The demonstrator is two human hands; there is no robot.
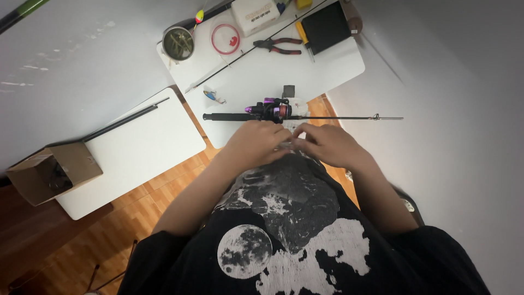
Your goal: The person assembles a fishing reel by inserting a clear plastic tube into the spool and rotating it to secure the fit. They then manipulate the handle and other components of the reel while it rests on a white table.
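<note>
My left hand (255, 142) and my right hand (326, 145) meet at the near edge of a white table (333, 71), fingertips pinched together on a small pale object (288, 143) too small to make out. Just beyond my hands lies a short black fishing rod (327, 117) with a spinning reel (273, 109) that has purple and copper parts. A small fishing lure (214, 97) lies left of the reel.
On the table's far part are red-handled pliers (279, 45), a red ring-shaped spool (225, 39), a metal cup (178, 42), a white box (255, 15), a black case (326, 26) and a thin rod section (245, 54). A second white table (142, 147) with an open cardboard box (52, 172) stands left.
</note>
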